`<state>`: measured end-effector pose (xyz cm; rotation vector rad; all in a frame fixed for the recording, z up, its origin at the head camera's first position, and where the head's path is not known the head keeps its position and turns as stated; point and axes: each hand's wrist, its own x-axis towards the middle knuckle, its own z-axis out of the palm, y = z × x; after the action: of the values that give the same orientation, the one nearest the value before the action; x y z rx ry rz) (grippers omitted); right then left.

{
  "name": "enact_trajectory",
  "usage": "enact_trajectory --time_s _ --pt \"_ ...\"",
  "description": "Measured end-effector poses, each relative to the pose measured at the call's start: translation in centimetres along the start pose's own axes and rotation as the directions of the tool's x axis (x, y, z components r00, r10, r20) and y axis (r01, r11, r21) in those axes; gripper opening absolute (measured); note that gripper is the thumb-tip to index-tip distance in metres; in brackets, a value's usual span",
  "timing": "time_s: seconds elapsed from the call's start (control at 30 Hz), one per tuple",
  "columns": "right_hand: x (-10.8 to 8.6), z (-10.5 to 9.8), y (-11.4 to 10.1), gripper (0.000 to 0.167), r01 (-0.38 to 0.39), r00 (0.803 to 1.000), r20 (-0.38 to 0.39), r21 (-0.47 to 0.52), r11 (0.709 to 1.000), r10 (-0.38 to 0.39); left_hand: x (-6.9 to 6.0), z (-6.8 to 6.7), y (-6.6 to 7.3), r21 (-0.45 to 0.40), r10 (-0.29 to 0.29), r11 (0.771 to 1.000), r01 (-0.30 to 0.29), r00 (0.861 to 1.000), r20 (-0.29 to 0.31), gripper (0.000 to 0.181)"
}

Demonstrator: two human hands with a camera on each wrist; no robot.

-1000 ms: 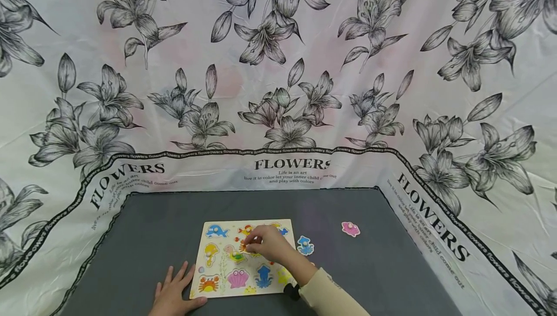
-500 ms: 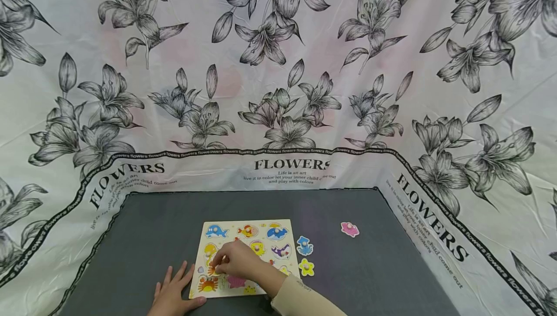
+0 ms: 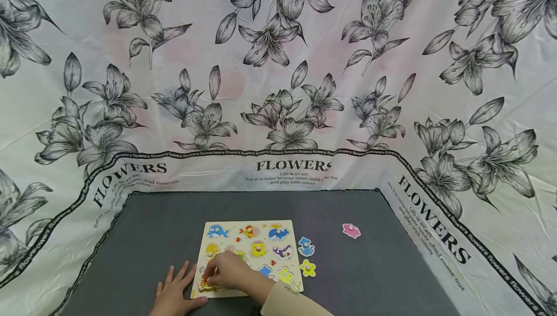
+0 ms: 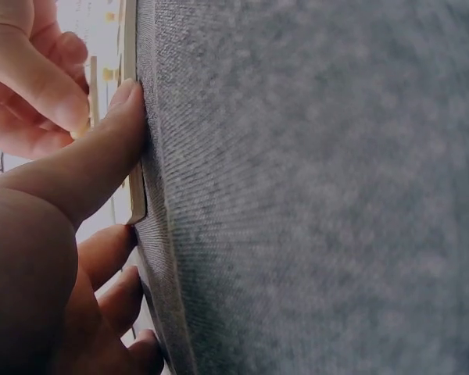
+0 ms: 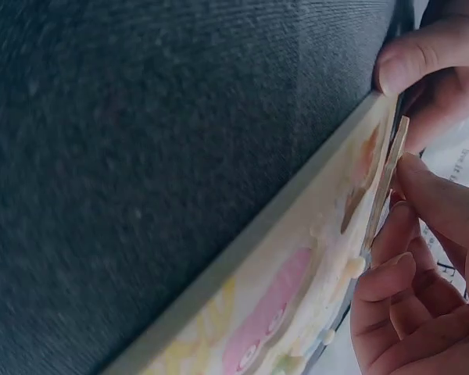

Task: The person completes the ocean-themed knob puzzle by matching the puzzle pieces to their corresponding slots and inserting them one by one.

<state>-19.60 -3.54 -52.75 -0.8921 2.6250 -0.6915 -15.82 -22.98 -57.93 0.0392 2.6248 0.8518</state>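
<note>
A wooden puzzle board (image 3: pixel 270 238) with sea-animal pictures lies on the dark table. My right hand (image 3: pixel 232 271) pinches an orange crab puzzle piece (image 3: pixel 203 285) over the crab picture at the board's near left corner. In the right wrist view that piece (image 5: pixel 388 183) appears edge-on, tilted a little and at least partly above the board. My left hand (image 3: pixel 174 291) lies spread beside the same corner, its thumb (image 4: pixel 113 144) against the board's near edge. My right hand hides part of the lower row in the head view; the pink shell picture (image 5: pixel 270 308) shows in the right wrist view.
Right of the board lie a blue squid piece (image 3: pixel 306 247) and a yellow starfish piece (image 3: pixel 308 268). Farther off is a pink shell piece (image 3: pixel 351 230). Knobbed pieces, such as the yellow octopus (image 3: pixel 258 249), sit in the board. A flowered cloth (image 3: pixel 287 113) surrounds the table.
My right hand has carried the crab piece from the middle of the board leftward and nearer, down to the near left corner. My left hand has stayed in place.
</note>
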Motion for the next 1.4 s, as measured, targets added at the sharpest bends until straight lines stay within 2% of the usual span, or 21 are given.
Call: enact_trajectory --time_s 0.17,0.5,0.73,0.87,1.0,1.17,1.4 --pt "0.1 0.6 0.3 0.007 -0.002 1.000 0.020 -0.022 1.000 0.003 0.0 0.0 0.3 -0.007 0.008 1.000 -0.008 1.000 -0.006 0.111" --pt "0.5 1.3 0.4 0.008 0.015 1.000 0.002 -0.004 1.000 -0.015 -0.3 -0.2 0.2 0.015 0.014 1.000 -0.014 1.000 -0.006 0.109" --pt "0.7 1.7 0.7 0.009 0.059 0.998 0.016 -0.036 0.998 -0.059 -0.5 -0.4 0.4 0.004 0.013 1.000 -0.013 1.000 -0.003 0.110" --pt "0.2 1.0 0.7 0.011 0.075 0.997 -0.003 -0.039 0.996 -0.075 -0.5 -0.4 0.5 0.008 0.011 1.000 -0.011 1.000 0.000 0.110" --pt "-0.7 -0.3 0.9 0.015 0.087 0.994 -0.064 -0.049 0.995 -0.090 -0.7 -0.2 0.6 0.006 0.011 1.000 -0.011 1.000 -0.007 0.110" --pt "-1.8 -2.2 1.7 0.018 0.055 0.991 -0.122 0.000 0.998 -0.054 -0.8 0.0 0.5 0.002 0.018 1.000 -0.018 0.999 -0.035 0.110" --pt "-3.3 -3.9 3.4 0.015 0.010 0.982 -0.189 -0.024 1.000 -0.014 -0.7 0.1 0.7 -0.017 -0.003 1.000 0.002 0.999 -0.041 0.114"
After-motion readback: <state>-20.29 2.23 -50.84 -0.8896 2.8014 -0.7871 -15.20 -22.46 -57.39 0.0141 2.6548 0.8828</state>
